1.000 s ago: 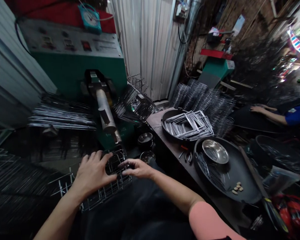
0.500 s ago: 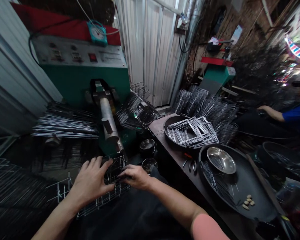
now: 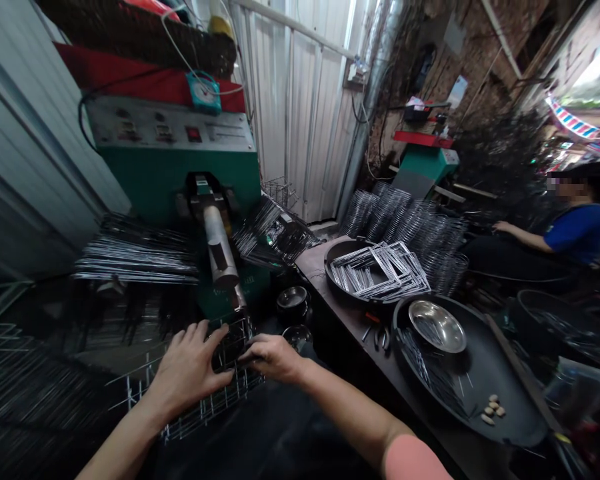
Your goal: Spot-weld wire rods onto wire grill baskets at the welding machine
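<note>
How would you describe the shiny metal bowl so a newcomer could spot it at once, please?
Find the worktable and, on it, the nearer, larger black tray. Toward its far side sits the metal bowl, smooth, round and shiny, unlike the thin loose wires beside it.

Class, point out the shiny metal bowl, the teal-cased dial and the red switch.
Metal bowl (image 3: 445, 328), head view: its inner surface.
Teal-cased dial (image 3: 205, 96), head view: its face.
Red switch (image 3: 194, 135), head view: its front.

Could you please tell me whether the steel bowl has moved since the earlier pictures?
No, the steel bowl sits in the same spot within the black tray.
</note>
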### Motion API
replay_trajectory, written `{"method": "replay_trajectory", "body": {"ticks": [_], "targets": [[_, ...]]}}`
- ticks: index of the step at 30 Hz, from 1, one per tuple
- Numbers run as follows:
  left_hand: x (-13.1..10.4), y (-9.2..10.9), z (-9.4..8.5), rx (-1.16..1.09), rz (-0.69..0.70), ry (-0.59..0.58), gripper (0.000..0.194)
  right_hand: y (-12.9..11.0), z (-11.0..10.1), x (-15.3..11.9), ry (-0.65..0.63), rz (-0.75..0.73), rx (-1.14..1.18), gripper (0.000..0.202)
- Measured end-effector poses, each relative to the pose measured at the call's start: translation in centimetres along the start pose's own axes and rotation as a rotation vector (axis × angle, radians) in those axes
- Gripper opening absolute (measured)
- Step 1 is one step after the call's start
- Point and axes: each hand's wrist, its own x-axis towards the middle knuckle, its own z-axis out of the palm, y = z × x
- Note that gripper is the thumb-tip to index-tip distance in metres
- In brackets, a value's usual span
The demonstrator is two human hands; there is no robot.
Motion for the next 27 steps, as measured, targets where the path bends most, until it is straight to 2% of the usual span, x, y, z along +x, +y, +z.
{"method": "replay_trajectory", "body": {"ticks": [4, 8, 17, 27], "targets": [[0.8, -0.4, -0.3, -0.006, -0.031, -0.004, 0.065, 0.4, -0.3, 1.3, 0.002, 0.014, 0.005, 0.01], [1.7, -0.6, -0.5, 0.018, -0.049, -0.056, 0.068, 1.0, -0.6, 2.4, -0.01, 0.005, 0.002, 0.007], [2.2, -0.6, -0.7, 0.01, -0.067, -0.095, 0.07, 1.4, -0.6, 2.8, -0.009, 0.016, 0.033, 0.007], [2.5, -1.8, 0.9, -0.114, -0.075, -0.002, 0.069, 1.2, -0.5, 2.9, -0.002, 0.013, -0.011, 0.008]]}}
